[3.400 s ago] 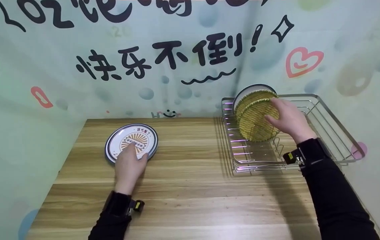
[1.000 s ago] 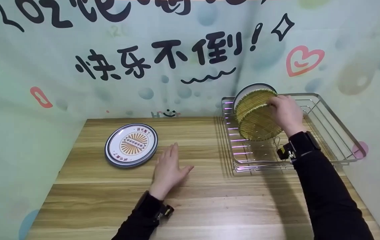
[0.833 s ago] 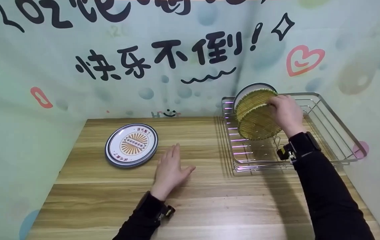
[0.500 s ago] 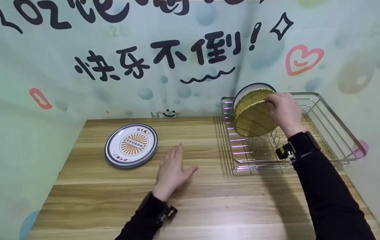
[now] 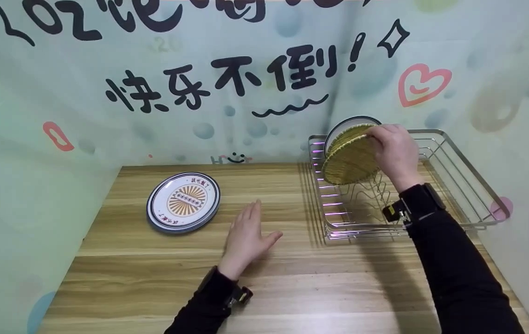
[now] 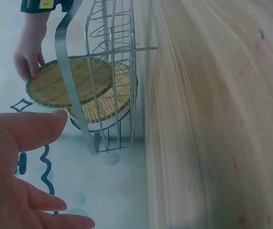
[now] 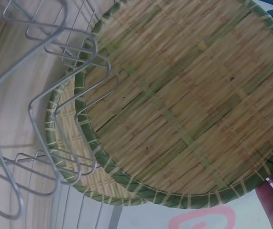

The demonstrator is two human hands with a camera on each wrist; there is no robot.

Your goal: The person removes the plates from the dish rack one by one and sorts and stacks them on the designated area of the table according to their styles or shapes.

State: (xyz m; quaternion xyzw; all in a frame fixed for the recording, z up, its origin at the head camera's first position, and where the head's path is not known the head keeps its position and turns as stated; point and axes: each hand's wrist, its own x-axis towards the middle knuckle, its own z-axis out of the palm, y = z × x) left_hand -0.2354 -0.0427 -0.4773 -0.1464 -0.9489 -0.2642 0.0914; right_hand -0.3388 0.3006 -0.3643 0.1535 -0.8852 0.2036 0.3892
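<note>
My right hand point(image 5: 396, 155) pinches the upper right rim of a round woven bamboo tray point(image 5: 350, 162), thumb on one side and fingers on the other in the right wrist view. This tray point(image 7: 188, 100) leans tilted in the wire dish rack point(image 5: 461, 169), its lower edge raised above the rack's bent wires. A second woven tray point(image 7: 65, 129) stands right behind it, and a white plate with a dark rim point(image 5: 337, 128) behind that, both mostly covered. My left hand point(image 5: 246, 236), thumb spread and fingers extended, is over the table, holding nothing.
A short stack of white plates with blue rims point(image 5: 185, 204) lies on the wooden table point(image 5: 292, 287), left of my left hand. Behind the table hangs a printed backdrop point(image 5: 255, 125), close to the rack's back. The rack's right part shows bare wires.
My left hand has left the plate stack and moved right. My right hand has taken the front tray's rim, raising it and shifting it slightly left.
</note>
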